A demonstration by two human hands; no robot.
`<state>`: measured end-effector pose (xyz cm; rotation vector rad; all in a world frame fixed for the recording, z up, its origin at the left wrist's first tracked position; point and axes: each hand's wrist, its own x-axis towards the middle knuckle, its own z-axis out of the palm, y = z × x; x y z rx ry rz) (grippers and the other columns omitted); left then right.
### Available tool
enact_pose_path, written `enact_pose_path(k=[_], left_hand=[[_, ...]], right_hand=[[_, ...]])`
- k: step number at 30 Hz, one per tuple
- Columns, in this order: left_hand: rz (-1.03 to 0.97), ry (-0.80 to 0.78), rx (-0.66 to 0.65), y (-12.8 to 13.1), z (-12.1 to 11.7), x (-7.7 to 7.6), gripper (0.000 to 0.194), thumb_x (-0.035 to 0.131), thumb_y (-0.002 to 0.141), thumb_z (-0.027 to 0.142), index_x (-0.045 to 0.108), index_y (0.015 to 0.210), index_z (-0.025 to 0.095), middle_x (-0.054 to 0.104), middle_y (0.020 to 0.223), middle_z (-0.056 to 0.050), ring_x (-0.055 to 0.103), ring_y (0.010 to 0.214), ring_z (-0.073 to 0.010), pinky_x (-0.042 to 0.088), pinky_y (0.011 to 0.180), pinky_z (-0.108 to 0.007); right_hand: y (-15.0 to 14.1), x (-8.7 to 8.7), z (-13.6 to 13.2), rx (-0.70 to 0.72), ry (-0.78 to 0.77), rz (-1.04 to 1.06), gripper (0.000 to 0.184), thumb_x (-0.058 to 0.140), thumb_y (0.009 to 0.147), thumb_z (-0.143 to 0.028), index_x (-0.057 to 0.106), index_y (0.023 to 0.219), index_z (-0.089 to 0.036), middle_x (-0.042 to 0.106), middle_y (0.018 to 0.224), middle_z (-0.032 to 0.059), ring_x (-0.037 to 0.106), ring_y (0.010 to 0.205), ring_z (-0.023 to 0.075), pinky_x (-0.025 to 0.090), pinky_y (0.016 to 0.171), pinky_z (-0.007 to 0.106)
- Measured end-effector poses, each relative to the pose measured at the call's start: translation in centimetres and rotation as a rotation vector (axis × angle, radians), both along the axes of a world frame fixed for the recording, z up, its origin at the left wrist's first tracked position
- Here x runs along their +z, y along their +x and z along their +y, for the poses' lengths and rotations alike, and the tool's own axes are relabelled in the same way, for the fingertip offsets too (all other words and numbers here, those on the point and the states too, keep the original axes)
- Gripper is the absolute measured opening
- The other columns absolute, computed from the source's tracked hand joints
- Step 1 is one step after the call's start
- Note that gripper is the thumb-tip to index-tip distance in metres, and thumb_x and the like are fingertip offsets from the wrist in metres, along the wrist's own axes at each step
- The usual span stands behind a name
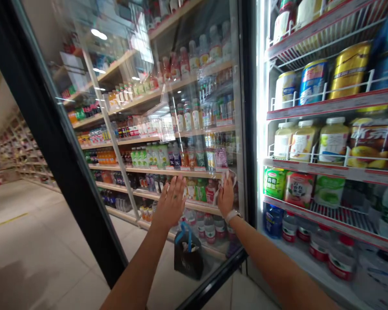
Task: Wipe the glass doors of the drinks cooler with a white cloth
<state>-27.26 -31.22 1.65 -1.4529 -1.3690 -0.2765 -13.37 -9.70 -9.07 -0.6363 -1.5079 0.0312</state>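
Note:
A framed glass door [148,56] of a drinks fridge stands swung open in front of me. My left hand [173,198] is at the glass with its fingers stretched out, and nothing is in it. To its right, my right hand [225,196], with a band on the wrist, holds a white cloth [230,175] against the pane near the door's right side. Whether the cloth is fabric or paper I cannot tell. Through the glass, beyond my hands, a dark bag [188,258] with blue handles stands on the floor.
On the right the lit fridge holds bottles and cans on wire shelves [336,170]. Long store shelves [161,99] with several rows of drinks show through the glass. The door's black frame [61,142] slants down on the left, with pale tiled floor [35,241] beside it.

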Motion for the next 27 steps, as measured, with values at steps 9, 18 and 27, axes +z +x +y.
enact_pose_path(k=[9, 18, 27], left_hand=[[0.015, 0.01, -0.005, -0.2, 0.2, -0.1, 0.071, 0.044, 0.098, 0.033, 0.008, 0.155, 0.01, 0.024, 0.159, -0.013, 0.015, 0.15, -0.0251, 0.011, 0.124, -0.041], [0.008, 0.019, -0.02, -0.3, 0.2, -0.2, 0.07, 0.044, 0.097, 0.032, 0.009, 0.155, 0.012, 0.025, 0.158, -0.012, 0.014, 0.15, -0.0234, 0.01, 0.124, -0.04], [0.009, -0.014, -0.009, 0.4, -0.3, -0.2, 0.075, 0.042, 0.097, 0.04, 0.007, 0.155, 0.008, 0.02, 0.16, -0.014, 0.011, 0.151, -0.0251, 0.009, 0.124, -0.042]], right_hand=[[0.4, -8.6, -3.6, -0.013, -0.032, -0.108, 0.063, 0.027, 0.099, -0.017, 0.006, 0.158, -0.026, 0.022, 0.162, 0.0129, 0.021, 0.15, 0.0284, 0.04, 0.111, 0.061], [-1.9, 10.1, -4.9, 0.141, 0.283, -0.218, 0.06, 0.031, 0.1, -0.02, 0.015, 0.157, -0.025, 0.027, 0.162, 0.008, 0.018, 0.151, 0.0243, 0.028, 0.12, 0.054], [-2.6, -0.6, -8.3, 0.139, 0.387, -0.427, 0.059, 0.036, 0.094, -0.015, 0.032, 0.152, -0.023, 0.048, 0.149, 0.0102, 0.035, 0.144, 0.0255, 0.038, 0.112, 0.052]])
